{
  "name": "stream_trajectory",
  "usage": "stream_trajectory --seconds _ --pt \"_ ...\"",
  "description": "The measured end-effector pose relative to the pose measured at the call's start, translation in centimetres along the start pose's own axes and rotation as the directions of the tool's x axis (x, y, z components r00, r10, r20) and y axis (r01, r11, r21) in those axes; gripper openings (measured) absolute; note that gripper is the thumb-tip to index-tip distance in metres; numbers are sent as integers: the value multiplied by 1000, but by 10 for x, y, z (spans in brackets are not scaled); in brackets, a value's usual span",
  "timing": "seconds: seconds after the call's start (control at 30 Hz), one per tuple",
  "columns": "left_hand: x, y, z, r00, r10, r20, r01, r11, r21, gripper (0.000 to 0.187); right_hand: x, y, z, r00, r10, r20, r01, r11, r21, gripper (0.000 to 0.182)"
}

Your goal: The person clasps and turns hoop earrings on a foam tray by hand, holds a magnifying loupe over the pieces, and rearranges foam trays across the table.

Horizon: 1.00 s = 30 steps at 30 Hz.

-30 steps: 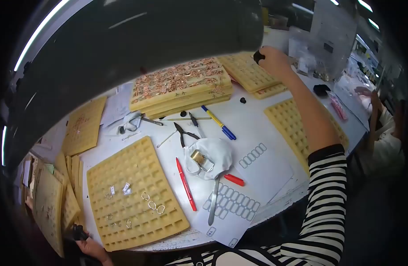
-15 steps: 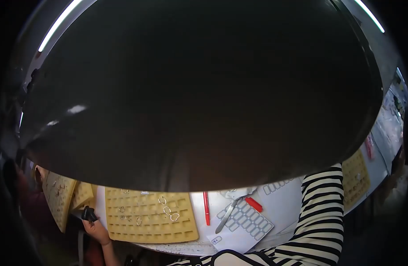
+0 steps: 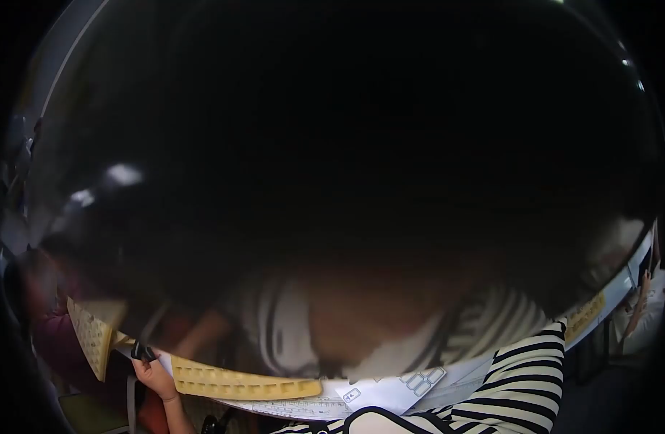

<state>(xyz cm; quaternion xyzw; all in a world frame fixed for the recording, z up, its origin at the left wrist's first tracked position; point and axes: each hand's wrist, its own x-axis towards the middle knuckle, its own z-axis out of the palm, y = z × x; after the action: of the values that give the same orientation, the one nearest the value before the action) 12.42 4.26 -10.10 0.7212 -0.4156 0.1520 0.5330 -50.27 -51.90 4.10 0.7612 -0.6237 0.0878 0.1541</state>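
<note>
The large, dark, glossy curved panel occupies the centre, covering most of the white tabletop. Glints mark its left side; blurred striped bands reflect along its near part.

On the right, a black-and-white striped sleeve runs up to the panel's near edge. The right hand is hidden from view; the state of its fingers cannot be told.

On the left, a person in a maroon garment is partly visible. At near left, a yellow rectangular tray with square pockets lies on the tabletop, only its near rows exposed. A second yellow pocketed tray stands tilted farther left.

A white paper sheet with printed rounded outlines lies right of the near tray, its far part covered by the panel.

The left hand is just beside the near tray's left edge, fingers gripping a small black object, its details indistinct.
</note>
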Motion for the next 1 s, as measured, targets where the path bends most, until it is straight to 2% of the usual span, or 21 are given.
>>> stream_trajectory --seconds 0.03,0.07,0.1,0.13,0.17,0.23,0.43,0.47,0.57,0.7,0.73,0.77,0.87,0.93,1.0 --pt "0 -3 1 1000 -12 -9 12 1000 -14 38 2 7 2 1000 -28 6 27 994 107 20" --pt "1 -5 1 1000 -24 -18 24 999 -29 38 1 14 7 1000 -26 8 25 994 105 20" --pt "1 -6 1 1000 -24 -15 24 999 -31 38 -2 16 8 995 -32 -94 47 984 171 18" --pt "1 -6 0 1000 -28 -8 28 999 -39 30 -5 17 8 981 -30 -194 76 969 234 17" --pt "1 -7 0 1000 -31 -3 31 998 -47 23 -5 19 7 981 -29 -194 75 969 234 17" --pt "1 -9 -1 999 -34 11 35 995 -89 23 -12 12 -9 983 166 75 -181 841 510 16" --pt "0 -3 1 1000 -24 -9 24 997 -68 22 -6 15 -1 993 78 94 -117 831 544 16" --pt "0 2 5 999 -28 -38 26 999 -48 41 -6 14 0 993 77 94 -116 832 543 16" --pt "0 5 5 999 -37 -27 35 998 -61 41 -6 10 1 986 119 115 -158 885 438 18" --pt "0 7 5 999 -37 -29 35 996 -82 41 -7 6 4 996 40 84 -70 915 397 20" --pt "0 6 4 999 -30 -18 28 996 -89 33 -6 6 5 998 16 68 -41 927 372 21" --pt "0 5 3 1000 -22 -5 22 995 -96 24 -6 6 6 997 16 69 -40 927 372 21" --pt "0 7 4 1000 -25 -12 24 996 -83 25 -6 7 5 997 -13 79 -19 919 394 21" --pt "0 4 3 999 -33 -12 32 995 -94 25 -10 7 4 998 -58 4 51 916 399 20" --pt "0 0 2 999 -41 -11 40 994 -106 26 -10 7 1 997 -69 27 52 908 415 20"
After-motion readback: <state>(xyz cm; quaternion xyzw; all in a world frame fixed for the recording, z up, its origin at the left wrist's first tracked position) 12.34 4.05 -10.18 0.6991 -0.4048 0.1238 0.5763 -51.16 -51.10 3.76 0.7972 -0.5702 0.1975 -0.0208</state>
